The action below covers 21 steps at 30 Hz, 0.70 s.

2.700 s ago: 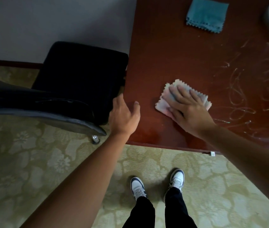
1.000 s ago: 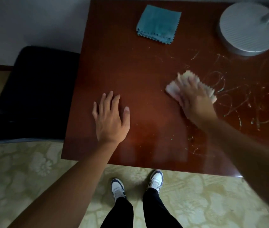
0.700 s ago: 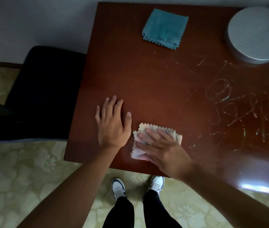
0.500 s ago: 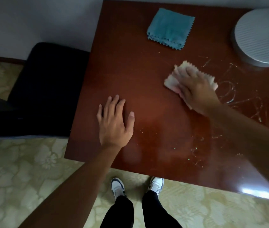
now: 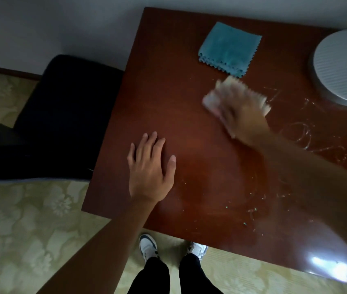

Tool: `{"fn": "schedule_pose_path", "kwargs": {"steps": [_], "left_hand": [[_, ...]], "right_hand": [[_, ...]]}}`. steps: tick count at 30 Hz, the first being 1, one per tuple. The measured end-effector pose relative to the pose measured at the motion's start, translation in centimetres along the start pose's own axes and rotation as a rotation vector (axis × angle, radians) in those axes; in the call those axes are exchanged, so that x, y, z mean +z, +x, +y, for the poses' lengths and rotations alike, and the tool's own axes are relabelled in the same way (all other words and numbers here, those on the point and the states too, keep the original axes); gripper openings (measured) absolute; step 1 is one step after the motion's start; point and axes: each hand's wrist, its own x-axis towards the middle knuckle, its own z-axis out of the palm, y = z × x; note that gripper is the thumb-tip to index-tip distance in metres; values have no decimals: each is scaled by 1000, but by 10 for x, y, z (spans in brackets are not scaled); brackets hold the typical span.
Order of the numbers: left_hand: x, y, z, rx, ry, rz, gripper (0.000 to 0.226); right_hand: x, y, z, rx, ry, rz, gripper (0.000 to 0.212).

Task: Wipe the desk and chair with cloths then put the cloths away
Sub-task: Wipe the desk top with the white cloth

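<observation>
Pale cloth [image 5: 221, 93] under blurred right hand [image 5: 242, 115], grip unclear, just beside teal cloth [image 5: 228, 48]. Left hand [image 5: 150, 168] flat, fingers straight, on bench [image 5: 168, 92] w/ bare wood around.

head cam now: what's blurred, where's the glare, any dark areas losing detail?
Head view: right hand and the pale cloth under it are motion-smeared; left hand, flat on the desk, is sharp, as is the blue cloth. Glare spot on the desk's near right corner. The dark chair is underexposed, with almost no detail.
</observation>
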Motion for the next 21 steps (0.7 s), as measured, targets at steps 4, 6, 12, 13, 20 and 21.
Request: {"fn": "schedule_pose_path", "kwargs": {"steps": [4,6,12,13,20,21], "left_hand": [[0,1,1,-2,-5,-17,55],[0,0,0,-2,-8,-15,55],[0,0,0,-4,23,-23,54],[0,0,-1,0,19,-21,54],[1,0,-1,-3,1,-14,54],[0,0,0,-1,-12,-13,55]], "right_hand": [[8,54,-6,90,-37,26,49],[15,32,-32,-7,41,-28,54],[17,-5,-45,-259,206,-94,40],[16,13,-40,-214,205,-67,40],[25,93,-66,-16,174,63,40],[29,70,-75,-117,214,31,39]]}}
